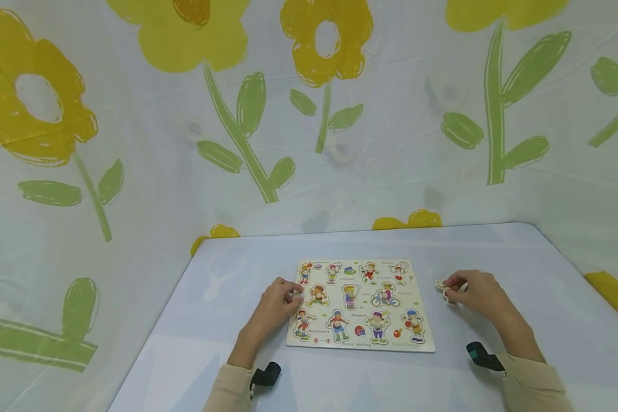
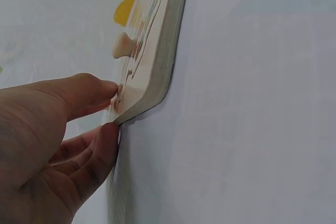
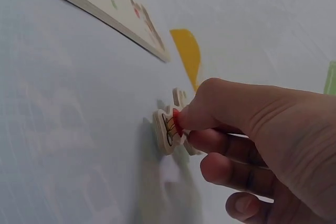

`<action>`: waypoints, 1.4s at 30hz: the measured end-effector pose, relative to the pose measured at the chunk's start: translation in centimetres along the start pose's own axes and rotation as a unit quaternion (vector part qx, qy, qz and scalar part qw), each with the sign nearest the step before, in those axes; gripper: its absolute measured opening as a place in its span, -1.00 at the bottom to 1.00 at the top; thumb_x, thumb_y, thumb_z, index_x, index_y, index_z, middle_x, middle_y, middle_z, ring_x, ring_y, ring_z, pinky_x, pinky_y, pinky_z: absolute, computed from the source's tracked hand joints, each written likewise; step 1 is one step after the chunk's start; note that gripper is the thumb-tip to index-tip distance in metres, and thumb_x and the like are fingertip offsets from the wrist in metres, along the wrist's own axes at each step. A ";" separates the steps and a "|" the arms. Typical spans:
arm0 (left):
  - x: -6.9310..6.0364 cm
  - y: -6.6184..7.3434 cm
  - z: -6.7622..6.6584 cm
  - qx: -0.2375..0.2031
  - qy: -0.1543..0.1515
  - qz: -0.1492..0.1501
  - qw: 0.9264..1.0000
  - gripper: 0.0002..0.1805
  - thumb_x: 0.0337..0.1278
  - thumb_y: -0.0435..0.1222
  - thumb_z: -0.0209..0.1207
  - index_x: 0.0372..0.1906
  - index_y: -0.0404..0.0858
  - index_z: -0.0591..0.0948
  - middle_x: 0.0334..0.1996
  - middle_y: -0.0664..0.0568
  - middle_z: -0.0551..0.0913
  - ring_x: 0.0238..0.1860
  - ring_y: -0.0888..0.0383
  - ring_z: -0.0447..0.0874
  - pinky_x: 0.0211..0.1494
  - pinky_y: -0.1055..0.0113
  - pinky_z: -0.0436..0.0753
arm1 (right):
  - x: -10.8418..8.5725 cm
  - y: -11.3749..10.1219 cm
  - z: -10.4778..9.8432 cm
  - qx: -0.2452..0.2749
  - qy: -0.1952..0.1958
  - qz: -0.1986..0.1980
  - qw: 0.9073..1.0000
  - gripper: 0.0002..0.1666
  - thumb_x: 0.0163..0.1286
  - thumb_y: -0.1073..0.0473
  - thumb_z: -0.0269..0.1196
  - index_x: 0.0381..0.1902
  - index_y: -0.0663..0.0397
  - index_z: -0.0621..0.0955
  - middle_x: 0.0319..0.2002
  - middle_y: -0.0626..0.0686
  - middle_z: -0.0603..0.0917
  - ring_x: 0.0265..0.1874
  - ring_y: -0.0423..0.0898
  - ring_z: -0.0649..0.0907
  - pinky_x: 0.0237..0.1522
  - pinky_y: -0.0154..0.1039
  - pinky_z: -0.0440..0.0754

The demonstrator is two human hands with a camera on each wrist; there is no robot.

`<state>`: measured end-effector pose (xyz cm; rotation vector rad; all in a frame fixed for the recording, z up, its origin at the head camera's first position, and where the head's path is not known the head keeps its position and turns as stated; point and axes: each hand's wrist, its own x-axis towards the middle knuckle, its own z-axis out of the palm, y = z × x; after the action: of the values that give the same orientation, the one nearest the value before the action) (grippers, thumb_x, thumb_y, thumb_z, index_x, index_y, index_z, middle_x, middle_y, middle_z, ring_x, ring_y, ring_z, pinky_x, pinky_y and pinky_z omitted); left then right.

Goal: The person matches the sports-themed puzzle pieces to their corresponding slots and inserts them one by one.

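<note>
A wooden peg puzzle board [image 1: 360,347] lies flat on the table, its figures of children playing sports fitted with small round knobs [image 2: 124,45]. At its left edge is my left hand [image 1: 278,303], thumb and fingers gripping the board's rim in the left wrist view. To the right of the board, my right hand [image 1: 474,292] pinches a small wooden puzzle piece [image 3: 167,129] with red and orange print. In the right wrist view the thumb and index finger cover part of that piece. The piece is close to the tabletop; contact is hard to tell.
The pale table [image 1: 371,377] has a back edge against a white curtain [image 1: 391,143] printed with yellow flowers. Another stretch of that curtain hangs at the left. Black wrist devices [image 1: 268,375] sit on both forearms, below beige sleeves [image 1: 230,389].
</note>
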<state>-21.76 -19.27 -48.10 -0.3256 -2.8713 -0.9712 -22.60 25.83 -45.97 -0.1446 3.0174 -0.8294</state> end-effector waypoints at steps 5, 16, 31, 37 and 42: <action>0.0 -0.1 0.0 0.001 -0.003 -0.002 1.000 -0.74 0.17 -0.21 0.29 -0.04 -0.16 0.70 -0.26 0.01 0.53 -0.38 0.24 0.41 -0.39 0.46 0.40 | 0.4 -1.1 0.7 -0.007 0.012 -0.016 1.000 -0.80 0.18 0.16 0.38 -0.25 0.11 0.68 -0.38 0.00 0.68 -0.45 -0.12 0.55 -0.46 -0.27 0.44; 0.1 -0.3 0.0 0.003 -0.001 0.000 1.000 -0.74 0.16 -0.21 0.29 -0.05 -0.15 0.70 -0.28 0.02 0.52 -0.40 0.26 0.39 -0.40 0.46 0.40 | 3.0 -4.7 1.2 -0.009 0.011 -0.041 0.999 -0.80 0.19 0.16 0.37 -0.23 0.12 0.68 -0.34 0.03 0.70 -0.44 -0.11 0.53 -0.44 -0.27 0.44; 0.1 -0.1 -0.4 0.001 -0.013 -0.005 1.000 -0.73 0.15 -0.21 0.30 -0.03 -0.14 0.69 -0.27 0.02 0.51 -0.39 0.25 0.40 -0.40 0.46 0.40 | 5.1 -6.4 2.7 -0.024 0.010 -0.087 0.996 -0.87 0.15 0.20 0.36 -0.33 0.11 0.70 -0.42 0.00 0.70 -0.46 -0.13 0.54 -0.41 -0.26 0.45; 0.1 -0.1 -0.4 -0.003 -0.015 -0.005 1.000 -0.72 0.15 -0.21 0.30 -0.03 -0.16 0.69 -0.28 0.02 0.51 -0.39 0.25 0.40 -0.40 0.46 0.40 | 5.6 -6.7 3.5 -0.026 0.007 -0.072 0.997 -0.86 0.17 0.18 0.36 -0.31 0.10 0.70 -0.40 0.00 0.70 -0.45 -0.13 0.54 -0.38 -0.25 0.45; 0.1 -0.1 -0.4 -0.006 -0.015 -0.003 1.000 -0.72 0.15 -0.22 0.30 -0.03 -0.17 0.69 -0.27 0.01 0.51 -0.39 0.24 0.40 -0.41 0.47 0.41 | 5.9 -6.7 3.9 -0.039 0.011 -0.076 0.996 -0.85 0.19 0.17 0.35 -0.30 0.11 0.70 -0.41 0.00 0.70 -0.47 -0.13 0.54 -0.40 -0.24 0.48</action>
<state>-21.85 -19.56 -47.84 -0.3348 -2.8955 -0.9923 -27.74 17.59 -45.84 -0.3713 3.0930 -0.7255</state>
